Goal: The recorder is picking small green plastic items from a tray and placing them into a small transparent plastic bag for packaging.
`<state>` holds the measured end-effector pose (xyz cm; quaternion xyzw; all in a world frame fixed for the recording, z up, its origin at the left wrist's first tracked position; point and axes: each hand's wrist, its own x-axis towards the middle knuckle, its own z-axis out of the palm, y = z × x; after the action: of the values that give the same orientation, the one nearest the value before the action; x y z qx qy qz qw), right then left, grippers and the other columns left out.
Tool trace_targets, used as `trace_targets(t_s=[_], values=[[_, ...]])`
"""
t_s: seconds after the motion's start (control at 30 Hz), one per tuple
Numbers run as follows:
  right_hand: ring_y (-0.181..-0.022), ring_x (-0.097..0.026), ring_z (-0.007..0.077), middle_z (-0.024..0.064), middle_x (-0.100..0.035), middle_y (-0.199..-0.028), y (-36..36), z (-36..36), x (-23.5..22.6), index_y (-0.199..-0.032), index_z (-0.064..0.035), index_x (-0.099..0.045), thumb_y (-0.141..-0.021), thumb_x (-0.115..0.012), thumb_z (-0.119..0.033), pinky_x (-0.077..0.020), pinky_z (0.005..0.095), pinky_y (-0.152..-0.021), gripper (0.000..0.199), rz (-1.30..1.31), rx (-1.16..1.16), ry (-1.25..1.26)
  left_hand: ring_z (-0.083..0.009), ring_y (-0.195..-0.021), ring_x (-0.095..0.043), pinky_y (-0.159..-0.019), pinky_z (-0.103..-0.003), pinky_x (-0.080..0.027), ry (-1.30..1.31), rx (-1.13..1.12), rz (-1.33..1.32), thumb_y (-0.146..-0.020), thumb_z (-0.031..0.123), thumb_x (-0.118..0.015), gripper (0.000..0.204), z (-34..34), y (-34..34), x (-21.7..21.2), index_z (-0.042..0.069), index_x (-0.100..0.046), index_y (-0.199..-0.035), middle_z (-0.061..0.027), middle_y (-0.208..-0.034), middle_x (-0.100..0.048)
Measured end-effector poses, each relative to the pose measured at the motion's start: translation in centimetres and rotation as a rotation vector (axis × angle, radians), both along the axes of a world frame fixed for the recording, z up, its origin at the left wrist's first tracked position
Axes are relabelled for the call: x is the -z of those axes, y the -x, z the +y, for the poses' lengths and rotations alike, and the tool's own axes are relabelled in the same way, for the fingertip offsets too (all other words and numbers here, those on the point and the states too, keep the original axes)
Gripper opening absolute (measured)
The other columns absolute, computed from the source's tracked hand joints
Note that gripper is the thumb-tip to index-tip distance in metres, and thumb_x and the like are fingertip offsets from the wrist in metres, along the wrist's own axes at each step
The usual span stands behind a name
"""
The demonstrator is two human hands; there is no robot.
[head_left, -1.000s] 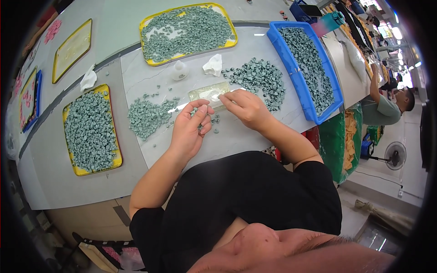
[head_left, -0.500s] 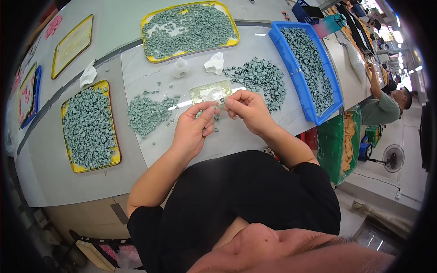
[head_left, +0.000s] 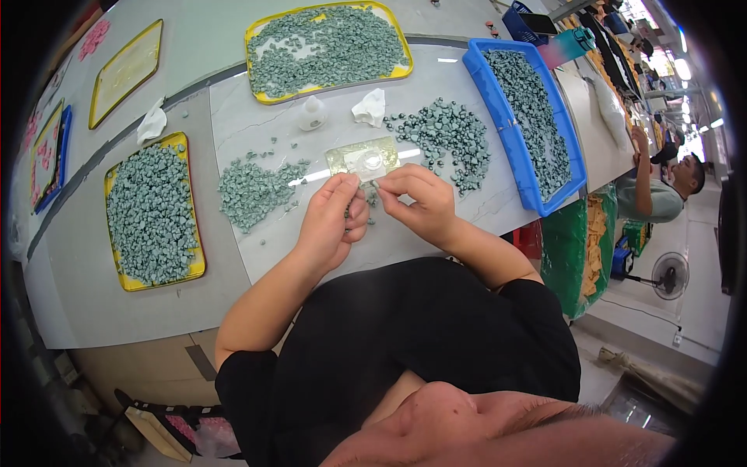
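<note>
Both my hands meet over the near edge of a pale glittery slab with a round clear disc on it. My left hand is closed, thumb and forefinger pinched; the tiny thing between them cannot be made out. In my right hand, thumb and forefinger pinch a small grey-green piece. A few more green pieces lie on the table below the fingertips. Left of my hands spreads a loose heap of matte green pieces; to the right lies a heap of darker, shinier ones.
Green pieces fill a yellow-rimmed tray at left, another yellow-rimmed tray at the back and a blue bin at right. A small white bottle and crumpled tissue stand behind the slab. Another person sits far right.
My right hand has drawn slightly toward me, its fingers more bent, and the small piece in it has come down off the slab. My left hand's fingers have turned a little more upward.
</note>
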<state>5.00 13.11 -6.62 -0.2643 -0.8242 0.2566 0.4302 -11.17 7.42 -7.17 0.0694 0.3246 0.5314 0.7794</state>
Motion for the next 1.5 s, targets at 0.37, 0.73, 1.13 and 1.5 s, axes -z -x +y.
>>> trace_targets(t_s=[0.37, 0.73, 1.13, 1.5], values=[[-0.064, -0.058, 0.0215, 0.0099, -0.061, -0.080, 0.6, -0.2, -0.6, -0.087, 0.0020, -0.064, -0.062, -0.072, 0.007, -0.0462, 0.0295, -0.055, 0.027, -0.036, -0.096, -0.273, -0.0071, -0.045, -0.027, -0.039, -0.021, -0.019, 0.040, 0.047, -0.052, -0.094, 0.024, -0.047, 0.024, -0.5, 0.4, 0.3, 0.009, -0.044, -0.075, 0.0018, -0.054, -0.034], [-0.067, -0.059, 0.0241, 0.0118, -0.062, -0.082, 0.8, -0.4, -0.1, -0.089, 0.0042, -0.064, -0.061, -0.072, 0.003, -0.0464, 0.0312, -0.055, 0.029, -0.080, -0.118, -0.402, -0.0062, -0.046, -0.028, -0.038, -0.021, -0.020, 0.048, 0.032, -0.015, -0.095, 0.026, -0.048, 0.027, -1.0, 0.2, 0.1, 0.008, -0.048, -0.075, 0.0028, -0.055, -0.035], [-0.068, -0.060, 0.0253, 0.0131, -0.061, -0.087, 0.7, -0.3, 0.0, -0.089, 0.0055, -0.063, -0.058, -0.074, 0.002, -0.0479, 0.0313, -0.054, 0.032, -0.067, -0.139, -0.451, -0.0052, -0.048, -0.028, -0.041, -0.020, -0.021, -0.066, 0.043, -0.045, -0.096, 0.028, -0.047, 0.029, -1.5, 0.1, 0.1, 0.007, -0.050, -0.077, 0.0035, -0.057, -0.035], [-0.068, -0.059, 0.0249, 0.0129, -0.061, -0.087, 0.8, -0.6, -0.5, -0.088, 0.0054, -0.063, -0.059, -0.074, 0.006, -0.0494, 0.0309, -0.056, 0.032, -0.030, -0.166, -0.516, -0.0035, -0.051, -0.029, -0.044, -0.020, -0.022, -0.270, -0.062, 0.189, -0.096, 0.026, -0.048, 0.027, -2.4, -0.5, 0.4, 0.006, -0.050, -0.079, 0.0045, -0.060, -0.037]])
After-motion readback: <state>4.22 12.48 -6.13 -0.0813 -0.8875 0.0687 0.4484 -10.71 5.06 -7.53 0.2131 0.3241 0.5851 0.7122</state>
